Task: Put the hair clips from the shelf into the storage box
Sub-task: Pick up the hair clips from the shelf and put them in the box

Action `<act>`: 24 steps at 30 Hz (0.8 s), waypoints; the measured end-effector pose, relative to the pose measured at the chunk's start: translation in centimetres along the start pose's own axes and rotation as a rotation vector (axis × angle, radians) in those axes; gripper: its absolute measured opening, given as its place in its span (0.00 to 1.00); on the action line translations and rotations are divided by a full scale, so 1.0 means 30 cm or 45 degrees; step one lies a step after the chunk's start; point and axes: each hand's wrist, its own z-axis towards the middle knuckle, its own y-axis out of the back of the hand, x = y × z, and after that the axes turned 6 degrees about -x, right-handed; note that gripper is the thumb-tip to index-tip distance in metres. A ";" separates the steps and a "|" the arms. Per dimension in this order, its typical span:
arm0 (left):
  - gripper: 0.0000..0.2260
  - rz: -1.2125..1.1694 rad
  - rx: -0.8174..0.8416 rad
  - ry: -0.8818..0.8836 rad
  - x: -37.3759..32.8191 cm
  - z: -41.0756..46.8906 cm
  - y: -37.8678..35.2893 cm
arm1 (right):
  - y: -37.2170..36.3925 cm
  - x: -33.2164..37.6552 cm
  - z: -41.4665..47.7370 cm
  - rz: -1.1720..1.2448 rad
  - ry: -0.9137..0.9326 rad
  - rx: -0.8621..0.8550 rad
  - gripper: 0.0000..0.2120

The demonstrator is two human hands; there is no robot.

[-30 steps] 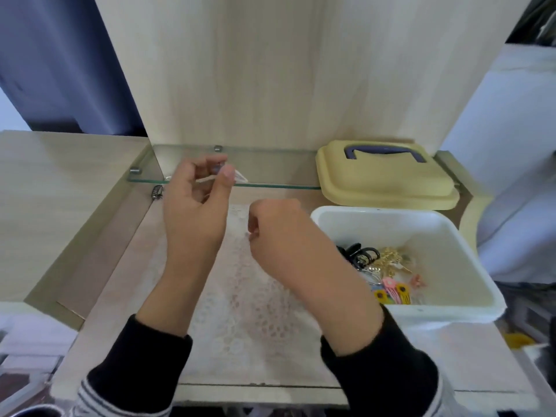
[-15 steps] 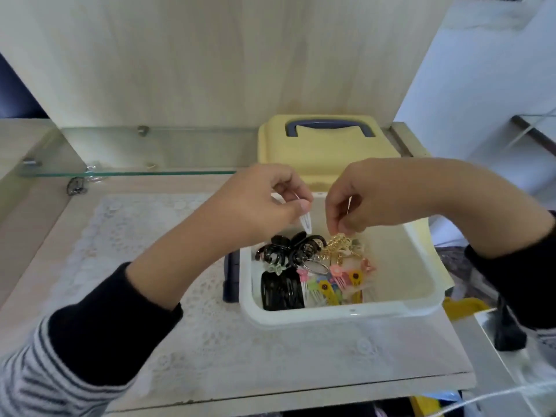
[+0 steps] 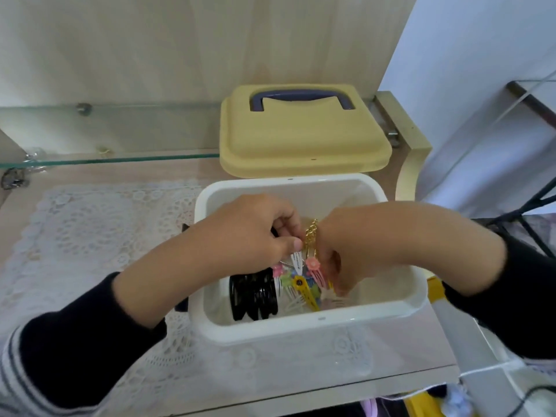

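White storage box [image 3: 301, 330] – open, colourful hair clips [image 3: 301, 285] inside

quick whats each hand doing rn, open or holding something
Left hand: pinches a white clip over the box.
Right hand: fingers down in the box, cannot tell if holding anything.

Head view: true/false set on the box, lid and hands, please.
1. The storage box is open. True.
2. The yellow lid covers the box. False: it lies behind the box, off it.
3. Both hands hover outside the box. False: the left hand and right hand reach into it.
4. The left hand pinches a white hair clip. True.
5. Black clips lie in the box. True.
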 end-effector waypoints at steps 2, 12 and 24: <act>0.01 0.049 0.064 0.015 -0.001 0.008 -0.003 | -0.016 0.006 0.006 -0.004 -0.007 0.024 0.10; 0.01 0.334 0.208 0.044 -0.001 0.032 -0.028 | -0.087 0.030 0.031 -0.038 0.056 -0.106 0.19; 0.02 0.505 0.158 -0.022 -0.013 0.046 -0.047 | -0.052 -0.050 0.043 0.370 -0.029 -0.260 0.11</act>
